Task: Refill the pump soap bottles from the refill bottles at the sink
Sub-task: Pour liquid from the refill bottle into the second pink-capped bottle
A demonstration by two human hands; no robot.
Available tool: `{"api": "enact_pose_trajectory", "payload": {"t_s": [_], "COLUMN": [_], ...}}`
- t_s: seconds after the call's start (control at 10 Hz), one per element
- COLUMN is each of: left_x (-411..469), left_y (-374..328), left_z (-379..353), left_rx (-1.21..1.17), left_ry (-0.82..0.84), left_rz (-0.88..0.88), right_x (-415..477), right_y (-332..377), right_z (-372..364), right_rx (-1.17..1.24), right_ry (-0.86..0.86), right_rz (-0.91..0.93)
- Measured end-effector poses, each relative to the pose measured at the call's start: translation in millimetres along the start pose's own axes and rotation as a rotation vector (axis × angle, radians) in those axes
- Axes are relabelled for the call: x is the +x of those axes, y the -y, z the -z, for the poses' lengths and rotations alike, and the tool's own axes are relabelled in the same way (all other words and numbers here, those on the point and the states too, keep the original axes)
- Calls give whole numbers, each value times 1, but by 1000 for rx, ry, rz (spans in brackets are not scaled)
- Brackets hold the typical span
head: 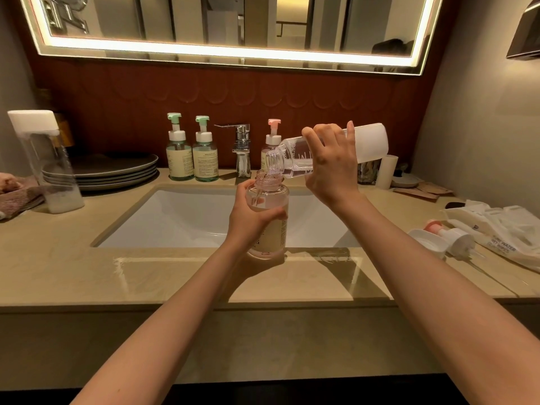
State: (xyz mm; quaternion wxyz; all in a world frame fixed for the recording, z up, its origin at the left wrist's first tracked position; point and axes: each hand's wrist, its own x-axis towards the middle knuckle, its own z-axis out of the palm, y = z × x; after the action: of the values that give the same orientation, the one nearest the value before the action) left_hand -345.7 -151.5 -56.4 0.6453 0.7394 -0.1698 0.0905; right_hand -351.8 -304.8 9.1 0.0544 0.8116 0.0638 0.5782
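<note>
My left hand grips an uncapped pinkish soap bottle upright at the sink's front edge. My right hand holds a clear refill bottle tipped on its side, mouth over the soap bottle's neck; a thin stream of liquid runs in. The pink pump head lies on the counter at right beside a white cap. Two green-pump bottles stand left of the tap. A pink-pump bottle stands behind the refill bottle's mouth. Another tall clear refill bottle stands far left.
The white sink basin is set in a beige counter, with a chrome tap behind it. Stacked grey plates and a pink towel are at left. Wet-wipe packs, a paper roll and sachets sit at right.
</note>
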Motion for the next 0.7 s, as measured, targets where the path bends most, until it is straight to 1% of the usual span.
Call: {"api": "enact_pose_trajectory", "payload": {"t_s": [0.7], "left_x": [1], "left_y": [1], "left_z": [1], "left_rx": [15], "left_ry": [-9], "left_rz": [2], "right_x": [1], "right_y": [0], "right_z": [-2], "right_rx": [-11], "right_ry": [-19], "right_rz": [4]}}
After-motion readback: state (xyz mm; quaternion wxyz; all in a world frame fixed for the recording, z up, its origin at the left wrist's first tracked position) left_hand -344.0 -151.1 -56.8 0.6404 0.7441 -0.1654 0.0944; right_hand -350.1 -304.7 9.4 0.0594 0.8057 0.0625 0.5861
